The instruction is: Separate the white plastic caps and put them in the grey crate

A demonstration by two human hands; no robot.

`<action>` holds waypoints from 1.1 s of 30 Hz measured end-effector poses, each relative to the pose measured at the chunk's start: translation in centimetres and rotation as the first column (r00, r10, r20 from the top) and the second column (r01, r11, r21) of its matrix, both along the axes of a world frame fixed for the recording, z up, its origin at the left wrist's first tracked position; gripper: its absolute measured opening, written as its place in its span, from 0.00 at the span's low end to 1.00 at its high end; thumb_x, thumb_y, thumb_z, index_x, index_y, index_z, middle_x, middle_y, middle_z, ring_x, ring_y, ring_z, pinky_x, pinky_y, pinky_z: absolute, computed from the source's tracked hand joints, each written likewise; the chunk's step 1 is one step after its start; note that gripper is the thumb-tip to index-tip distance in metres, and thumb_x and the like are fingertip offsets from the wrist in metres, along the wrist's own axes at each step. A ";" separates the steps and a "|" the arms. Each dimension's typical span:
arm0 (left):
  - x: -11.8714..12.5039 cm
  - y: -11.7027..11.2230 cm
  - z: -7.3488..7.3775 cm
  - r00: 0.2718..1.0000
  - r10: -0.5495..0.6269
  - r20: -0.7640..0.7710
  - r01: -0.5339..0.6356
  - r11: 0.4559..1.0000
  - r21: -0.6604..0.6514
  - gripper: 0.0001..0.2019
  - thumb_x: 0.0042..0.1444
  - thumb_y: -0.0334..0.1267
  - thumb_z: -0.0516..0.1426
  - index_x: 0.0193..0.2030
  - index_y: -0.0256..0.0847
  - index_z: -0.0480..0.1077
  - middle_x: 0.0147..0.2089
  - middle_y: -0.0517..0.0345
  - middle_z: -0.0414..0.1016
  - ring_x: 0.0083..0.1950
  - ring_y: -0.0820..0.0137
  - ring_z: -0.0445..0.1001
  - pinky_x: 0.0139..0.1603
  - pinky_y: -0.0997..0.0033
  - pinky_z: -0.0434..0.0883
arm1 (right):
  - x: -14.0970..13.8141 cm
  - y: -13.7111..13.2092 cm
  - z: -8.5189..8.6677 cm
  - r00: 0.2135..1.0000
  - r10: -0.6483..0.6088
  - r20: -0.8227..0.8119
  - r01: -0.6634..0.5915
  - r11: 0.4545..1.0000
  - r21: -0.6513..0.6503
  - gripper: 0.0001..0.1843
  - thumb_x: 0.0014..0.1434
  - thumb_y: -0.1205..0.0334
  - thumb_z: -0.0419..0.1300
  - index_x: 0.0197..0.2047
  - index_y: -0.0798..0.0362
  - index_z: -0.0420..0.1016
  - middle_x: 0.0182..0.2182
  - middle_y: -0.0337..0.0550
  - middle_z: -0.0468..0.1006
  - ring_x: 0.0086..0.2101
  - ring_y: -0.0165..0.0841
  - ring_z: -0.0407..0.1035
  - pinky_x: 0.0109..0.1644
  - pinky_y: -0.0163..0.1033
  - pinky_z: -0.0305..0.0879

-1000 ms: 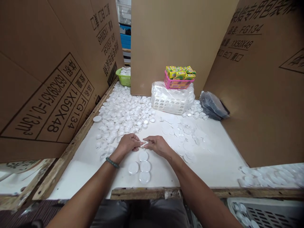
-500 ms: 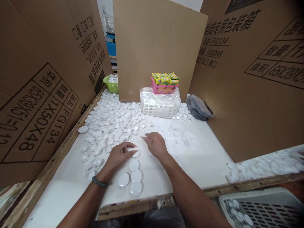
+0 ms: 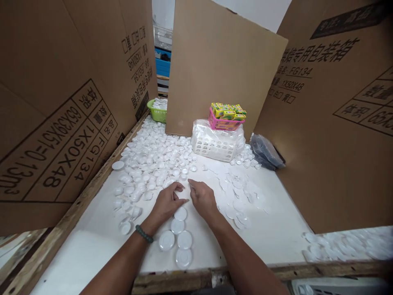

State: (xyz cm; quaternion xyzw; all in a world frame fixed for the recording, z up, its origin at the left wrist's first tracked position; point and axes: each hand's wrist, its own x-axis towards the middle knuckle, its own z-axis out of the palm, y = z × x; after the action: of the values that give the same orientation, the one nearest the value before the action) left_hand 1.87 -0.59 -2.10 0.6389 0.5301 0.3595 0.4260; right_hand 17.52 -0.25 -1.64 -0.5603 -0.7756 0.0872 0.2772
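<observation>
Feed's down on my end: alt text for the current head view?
A person's left hand and right hand nearly meet over a white table, beyond five round white pieces. Small white parts crowd the left, thin discs the right; behind, a pink basket of yellow boxes tops a plastic-wrapped pack.

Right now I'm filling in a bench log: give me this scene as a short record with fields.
Left hand: thumb and fingers apart, dark green beaded bracelet worn
Right hand: close beside it, fingertips forward; grip unclear
Front: five round, glossy white discs
Left side: heap of small white pieces
Right side: scattered thin, flat whitish discs
Back: pink plastic basket of yellow boxes, atop a clear-plastic-wrapped pack
</observation>
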 end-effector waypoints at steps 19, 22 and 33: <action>-0.8 0.2 -1.5 1.000 0.019 0.004 -0.019 0.998 0.061 0.27 0.41 0.35 0.62 0.52 0.41 0.66 0.46 0.55 0.72 0.27 0.74 0.69 0.33 0.72 0.67 | -0.7 5.5 2.5 0.901 0.131 0.413 -0.169 0.984 0.056 0.21 0.53 0.78 0.47 0.44 0.52 0.73 0.42 0.47 0.70 0.41 0.37 0.62 0.39 0.38 0.61; -0.8 0.2 -1.5 1.000 0.011 -0.011 -0.011 0.998 0.056 0.27 0.42 0.35 0.62 0.53 0.41 0.65 0.46 0.55 0.72 0.27 0.75 0.69 0.33 0.72 0.67 | -0.5 6.9 2.3 0.876 0.140 0.461 -0.166 0.986 0.018 0.14 0.57 0.74 0.49 0.32 0.53 0.74 0.36 0.46 0.71 0.38 0.36 0.62 0.37 0.38 0.59; -0.7 -0.5 -0.4 0.994 -0.001 -0.112 0.009 0.997 0.072 0.29 0.44 0.31 0.57 0.56 0.38 0.61 0.42 0.55 0.72 0.32 0.72 0.70 0.37 0.71 0.68 | -0.4 -0.1 0.8 0.954 0.286 0.095 -0.293 0.953 0.081 0.11 0.59 0.69 0.53 0.33 0.52 0.77 0.39 0.46 0.77 0.41 0.35 0.66 0.42 0.40 0.67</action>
State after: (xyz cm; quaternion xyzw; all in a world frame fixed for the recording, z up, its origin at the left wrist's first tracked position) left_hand 1.13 -1.06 -2.48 0.6745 0.5383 0.3410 0.3728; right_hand 17.17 -0.38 -0.89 -0.4300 -0.8633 0.0674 0.2554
